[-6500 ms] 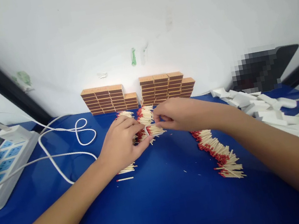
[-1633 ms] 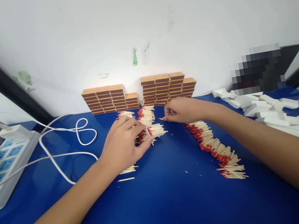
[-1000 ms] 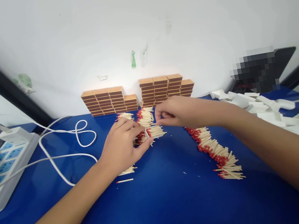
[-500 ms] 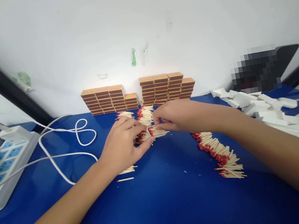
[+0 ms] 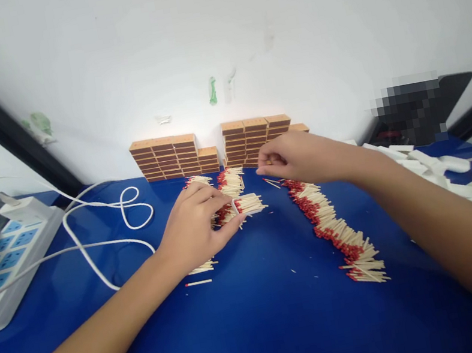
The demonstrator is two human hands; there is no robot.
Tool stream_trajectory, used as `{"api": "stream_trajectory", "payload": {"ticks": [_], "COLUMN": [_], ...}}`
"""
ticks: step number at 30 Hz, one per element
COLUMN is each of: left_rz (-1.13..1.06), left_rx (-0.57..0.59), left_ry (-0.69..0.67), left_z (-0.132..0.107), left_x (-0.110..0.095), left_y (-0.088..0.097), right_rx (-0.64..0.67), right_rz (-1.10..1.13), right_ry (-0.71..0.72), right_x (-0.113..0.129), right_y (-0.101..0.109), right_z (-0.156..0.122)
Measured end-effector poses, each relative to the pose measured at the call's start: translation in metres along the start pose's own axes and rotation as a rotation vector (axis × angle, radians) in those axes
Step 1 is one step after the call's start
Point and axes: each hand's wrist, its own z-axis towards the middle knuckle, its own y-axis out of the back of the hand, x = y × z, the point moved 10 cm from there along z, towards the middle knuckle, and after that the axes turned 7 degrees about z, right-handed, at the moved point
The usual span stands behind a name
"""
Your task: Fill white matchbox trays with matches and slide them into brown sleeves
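My left hand [image 5: 198,222] grips a white matchbox tray [image 5: 249,204] between thumb and fingers. Red-headed matches lie in the tray, their pale ends poking out to the right. My right hand [image 5: 292,157] hovers over the far end of a long curved row of matches [image 5: 330,218], fingers curled into a pinch. Whatever is between those fingertips is too small to make out. Behind the tray lies another pile of matches [image 5: 231,182], and more are partly covered by my left hand. A single match [image 5: 198,282] rests apart, nearer to me.
Stacked brown matchboxes [image 5: 165,158] and a second stack [image 5: 256,136] stand against the white wall. White folded trays [image 5: 426,167] are heaped at the right. On the left are a power strip [image 5: 12,252] and a looping white cable [image 5: 72,230] on the blue table [image 5: 245,333].
My right hand has moved away from the tray, right and slightly back, over the match row's far end. The tray's matches are now uncovered. My left hand stays put.
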Motion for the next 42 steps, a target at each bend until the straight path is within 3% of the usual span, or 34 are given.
{"api": "stream_trajectory", "payload": {"ticks": [4,8,14,18,22,28,38,42], "left_rz": [0.019,0.027,0.047,0.061,0.053,-0.015,-0.040,-0.047], "left_rx": [-0.006,-0.011,-0.010,-0.012,-0.008,0.002,-0.006,-0.006], "left_ry": [0.005,-0.001,-0.011,-0.016,-0.007,-0.037,-0.025,-0.031], "left_z": [-0.001,-0.001,-0.001,-0.001,-0.001,-0.001,-0.001,-0.001], "left_x": [0.001,0.002,0.001,0.001,0.001,-0.004,-0.003,-0.004], "left_y": [-0.001,-0.002,-0.002,-0.001,-0.001,-0.003,-0.002,-0.002], "right_rx": [0.132,0.230,0.245,0.211,0.191,0.237,0.188,0.077], "right_rz": [-0.084,-0.045,-0.052,-0.003,0.068,-0.006,0.019,0.038], "right_ry": [-0.142,-0.155,-0.085,-0.039,0.063,0.164,0.176,0.123], "right_x": [-0.048,-0.063,-0.046,-0.029,0.002,0.046,0.046,0.032], "right_y": [-0.022,-0.046,-0.054,-0.039,-0.023,-0.032,-0.026,-0.018], "right_z": [0.010,0.014,0.014,0.008,-0.005,-0.020,-0.017,-0.007]}}
